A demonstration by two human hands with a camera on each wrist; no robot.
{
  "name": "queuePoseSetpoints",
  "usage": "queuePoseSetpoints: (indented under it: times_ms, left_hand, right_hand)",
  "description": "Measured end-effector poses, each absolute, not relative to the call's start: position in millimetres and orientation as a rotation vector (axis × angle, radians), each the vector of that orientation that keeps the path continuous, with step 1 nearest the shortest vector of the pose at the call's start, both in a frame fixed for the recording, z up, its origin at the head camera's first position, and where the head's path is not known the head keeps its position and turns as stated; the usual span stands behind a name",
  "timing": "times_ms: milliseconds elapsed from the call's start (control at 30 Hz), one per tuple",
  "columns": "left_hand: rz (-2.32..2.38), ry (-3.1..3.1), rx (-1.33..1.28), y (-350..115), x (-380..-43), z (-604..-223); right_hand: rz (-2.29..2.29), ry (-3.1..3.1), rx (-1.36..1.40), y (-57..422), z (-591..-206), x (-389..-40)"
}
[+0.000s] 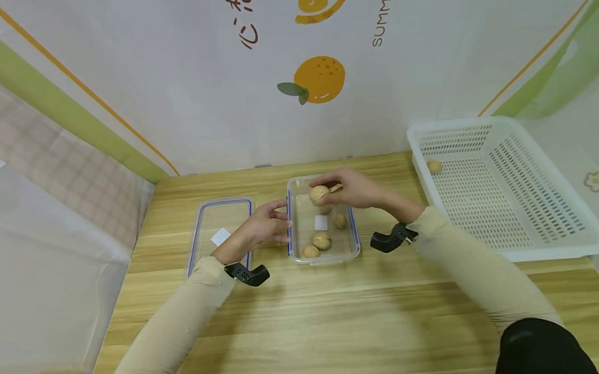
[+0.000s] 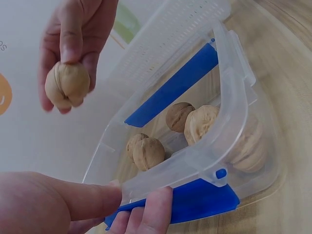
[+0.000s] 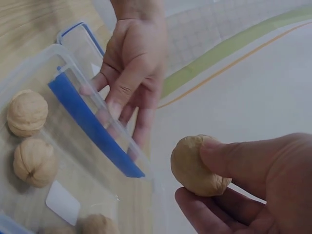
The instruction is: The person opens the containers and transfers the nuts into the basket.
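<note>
My right hand holds a walnut over the far end of the clear plastic container, so the bare floor of that container lies below it and toward the near side. The container's long axis runs near to far on the desk; the walnut is roundish, and I can't make out a clear long axis on it. My left hand is the nearer one, touching the container's left side, while my right hand is up in the air.

My right hand is closed only as far as the walnut allows, thumb on one side and fingertips on the other. My left hand has its fingers loosely spread and fairly straight, resting against the blue latch and rim, with no nut in it.

Four loose walnuts lie inside the container, two at the near end. To the left is the lid, partly behind my left hand and wrist; to the right, the white basket has one nut at its far left corner
</note>
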State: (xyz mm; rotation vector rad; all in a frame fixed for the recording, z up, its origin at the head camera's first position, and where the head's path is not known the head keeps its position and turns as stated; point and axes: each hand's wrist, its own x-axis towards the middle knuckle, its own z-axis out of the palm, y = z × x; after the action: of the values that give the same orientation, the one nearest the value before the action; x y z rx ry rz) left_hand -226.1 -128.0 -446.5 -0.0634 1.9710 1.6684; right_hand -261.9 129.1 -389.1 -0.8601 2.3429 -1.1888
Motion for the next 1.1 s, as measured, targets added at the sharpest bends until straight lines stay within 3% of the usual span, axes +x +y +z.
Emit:
queuePoseSetpoints:
  times_ms: [533, 1100]
  left_hand:
    - [1.652, 1.981, -0.050, -129, -225, -444]
    - [1.655, 1.993, -0.058, -128, -225, -445]
  right_hand:
    - [-1.179, 2.473, -0.761, 189, -360, -266]
    - [-1.190, 2.624, -0.480, 272, -336, -274]
